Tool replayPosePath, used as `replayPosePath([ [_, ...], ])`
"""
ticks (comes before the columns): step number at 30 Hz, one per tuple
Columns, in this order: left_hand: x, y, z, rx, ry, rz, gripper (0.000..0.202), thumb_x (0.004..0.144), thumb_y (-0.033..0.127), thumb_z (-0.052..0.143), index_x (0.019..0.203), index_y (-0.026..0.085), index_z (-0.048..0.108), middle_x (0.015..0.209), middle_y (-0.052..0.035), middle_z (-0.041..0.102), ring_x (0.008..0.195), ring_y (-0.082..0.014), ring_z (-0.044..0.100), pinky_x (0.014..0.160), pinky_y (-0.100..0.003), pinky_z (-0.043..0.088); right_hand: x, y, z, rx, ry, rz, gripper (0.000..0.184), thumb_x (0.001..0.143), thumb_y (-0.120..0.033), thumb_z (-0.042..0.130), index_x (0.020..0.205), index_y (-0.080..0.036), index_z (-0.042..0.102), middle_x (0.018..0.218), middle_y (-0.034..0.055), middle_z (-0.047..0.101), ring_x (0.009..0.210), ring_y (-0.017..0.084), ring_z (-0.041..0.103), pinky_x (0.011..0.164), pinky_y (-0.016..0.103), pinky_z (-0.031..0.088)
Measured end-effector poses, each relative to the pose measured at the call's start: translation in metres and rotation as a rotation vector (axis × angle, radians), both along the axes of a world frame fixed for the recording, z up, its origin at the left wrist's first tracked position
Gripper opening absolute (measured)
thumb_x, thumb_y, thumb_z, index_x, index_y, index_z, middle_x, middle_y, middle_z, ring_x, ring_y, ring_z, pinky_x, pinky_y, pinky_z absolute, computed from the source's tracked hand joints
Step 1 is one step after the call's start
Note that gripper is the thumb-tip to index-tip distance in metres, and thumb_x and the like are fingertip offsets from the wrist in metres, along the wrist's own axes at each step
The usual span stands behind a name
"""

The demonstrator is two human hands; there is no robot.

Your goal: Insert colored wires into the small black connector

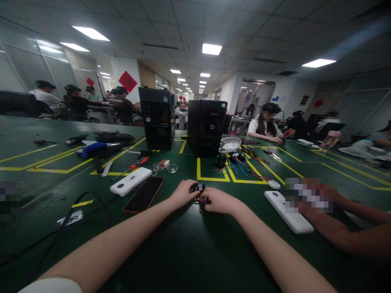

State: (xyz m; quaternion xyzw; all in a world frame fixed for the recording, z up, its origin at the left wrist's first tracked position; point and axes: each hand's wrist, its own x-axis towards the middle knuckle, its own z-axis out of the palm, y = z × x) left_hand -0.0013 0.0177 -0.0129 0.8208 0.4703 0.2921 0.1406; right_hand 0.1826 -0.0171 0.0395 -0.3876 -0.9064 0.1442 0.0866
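My left hand (184, 192) and right hand (221, 200) each pinch a small dark part (200, 187) in front of me. My fingers hide most of it; I cannot tell whether it touches the desk (183, 256). The reddish bits (207, 200) beneath are too small to identify.

Forearms (131, 230) stretched forward, converging; left grip (185, 192), right grip (220, 200) close together, both curled

On the green table (180, 260), one black computer tower (157, 122) standing near a second tower (206, 130), a white basket (225, 147) just beside the latter, and, closer in, a dark phone (143, 194) lying next to a white oblong device (130, 182), with a red-handled screwdriver (139, 162) just beyond.
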Motion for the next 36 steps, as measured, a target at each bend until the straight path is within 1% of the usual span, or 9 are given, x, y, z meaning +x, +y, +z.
replayPosePath([
  [4, 0.001, 0.000, 0.000, 0.001, -0.002, -0.005, 0.033, 0.078, 0.034, 0.058, 0.107, 0.017, 0.057, 0.109, -0.0085, 0.061, 0.102, -0.0245, 0.054, 0.093, -0.040, 0.038, 0.002, -0.003, 0.005, -0.022, -0.051, -0.051, 0.036, 0.056, -0.016, 0.067, 0.093, -0.019, 0.065, 0.097, 0.0072, 0.060, 0.084, 0.020, 0.055, 0.071, 0.027, 0.041],
  [9, 0.006, 0.000, 0.001, -0.013, -0.012, 0.001, 0.032, 0.077, 0.031, 0.060, 0.106, 0.018, 0.058, 0.109, -0.0084, 0.061, 0.103, -0.0243, 0.054, 0.094, -0.040, 0.038, -0.010, -0.010, -0.005, 0.055, -0.159, -0.099, 0.018, 0.060, -0.009, 0.060, 0.075, -0.020, 0.063, 0.072, 0.0039, 0.062, 0.066, 0.017, 0.056, 0.057, 0.025, 0.038],
  [12, 0.008, -0.001, 0.003, -0.023, -0.014, 0.006, 0.033, 0.077, 0.032, 0.060, 0.107, 0.018, 0.058, 0.109, -0.0084, 0.061, 0.102, -0.0246, 0.054, 0.094, -0.041, 0.038, -0.012, -0.014, -0.011, 0.081, -0.190, -0.116, 0.010, 0.062, -0.010, 0.058, 0.068, -0.017, 0.060, 0.069, 0.0063, 0.061, 0.064, 0.018, 0.056, 0.056, 0.025, 0.037],
  [20, 0.004, 0.001, 0.000, -0.031, -0.027, -0.010, 0.033, 0.076, 0.031, 0.061, 0.106, 0.017, 0.058, 0.109, -0.0081, 0.061, 0.103, -0.0242, 0.054, 0.094, -0.040, 0.038, 0.000, -0.003, 0.000, -0.085, 0.009, -0.175, 0.012, 0.081, -0.021, 0.046, 0.090, -0.017, 0.053, 0.088, 0.0083, 0.061, 0.072, 0.016, 0.055, 0.061, 0.025, 0.038],
  [24, 0.003, -0.002, 0.002, -0.012, -0.036, -0.056, 0.033, 0.077, 0.032, 0.061, 0.107, 0.019, 0.059, 0.107, -0.0076, 0.059, 0.101, -0.0233, 0.053, 0.092, -0.037, 0.039, 0.006, 0.010, -0.002, -0.018, 0.155, -0.268, 0.018, 0.088, -0.023, 0.038, 0.100, -0.017, 0.048, 0.086, 0.0065, 0.062, 0.074, 0.015, 0.056, 0.063, 0.024, 0.038],
  [27, 0.004, -0.005, 0.006, -0.024, 0.005, -0.127, 0.038, 0.076, 0.039, 0.061, 0.110, 0.021, 0.060, 0.101, -0.0065, 0.056, 0.096, -0.0221, 0.053, 0.086, -0.034, 0.042, 0.011, 0.015, -0.004, 0.087, 0.151, -0.296, 0.031, 0.083, -0.032, 0.050, 0.110, -0.018, 0.049, 0.090, 0.0070, 0.063, 0.078, 0.018, 0.058, 0.065, 0.025, 0.038],
  [29, 0.004, -0.007, 0.008, -0.040, 0.040, -0.173, 0.043, 0.077, 0.041, 0.059, 0.116, 0.023, 0.057, 0.096, -0.0054, 0.056, 0.092, -0.0215, 0.054, 0.083, -0.034, 0.043, 0.013, 0.017, -0.005, 0.114, 0.068, -0.283, 0.033, 0.077, -0.037, 0.057, 0.104, -0.020, 0.056, 0.089, 0.0070, 0.064, 0.079, 0.019, 0.059, 0.064, 0.025, 0.038],
  [32, 0.004, -0.008, 0.009, -0.047, 0.040, -0.207, 0.049, 0.080, 0.037, 0.056, 0.126, 0.024, 0.047, 0.097, -0.0042, 0.059, 0.095, -0.0214, 0.053, 0.091, -0.037, 0.038, 0.016, 0.019, -0.006, 0.105, -0.037, -0.288, 0.022, 0.077, -0.040, 0.055, 0.084, -0.020, 0.063, 0.080, 0.0063, 0.065, 0.072, 0.019, 0.059, 0.059, 0.025, 0.038],
  [36, 0.004, -0.010, 0.008, -0.077, -0.038, -0.160, 0.051, 0.082, 0.034, 0.054, 0.130, 0.024, 0.041, 0.107, -0.0045, 0.059, 0.103, -0.0212, 0.052, 0.096, -0.038, 0.035, 0.028, 0.027, -0.002, 0.083, -0.162, -0.472, 0.026, 0.076, -0.042, 0.055, 0.081, -0.018, 0.065, 0.079, 0.0104, 0.066, 0.071, 0.021, 0.060, 0.057, 0.027, 0.038],
])
